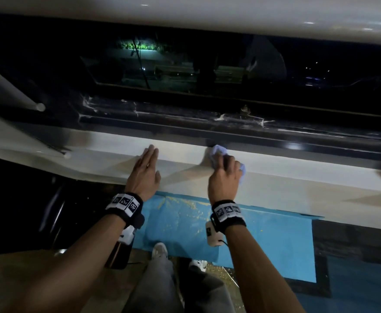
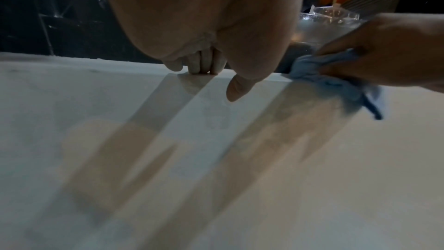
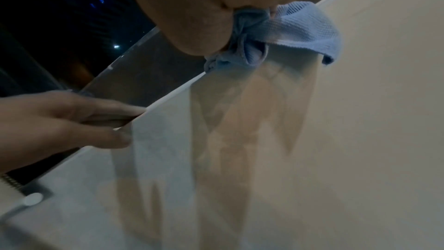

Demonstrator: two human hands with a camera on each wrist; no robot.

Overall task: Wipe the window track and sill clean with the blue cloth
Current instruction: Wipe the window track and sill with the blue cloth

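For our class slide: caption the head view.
Right hand wipes the sill with blue cloth; left hand rests flat.

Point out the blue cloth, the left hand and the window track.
blue cloth [image 3: 300, 26]: right wrist view, on the fold sticking out past the hand.
left hand [image 1: 145, 169]: head view, back of the hand.
window track [image 1: 185, 123]: head view, dusty dark channel.

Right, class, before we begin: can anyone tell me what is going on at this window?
A person is cleaning a window at night. The right hand grips a bunched blue cloth and presses it at the far edge of the pale sill, right where the dark window track begins. The left hand rests flat on the sill beside it, fingers straight, holding nothing. White smears and grime still show along the track, so most of that part looks unwiped.
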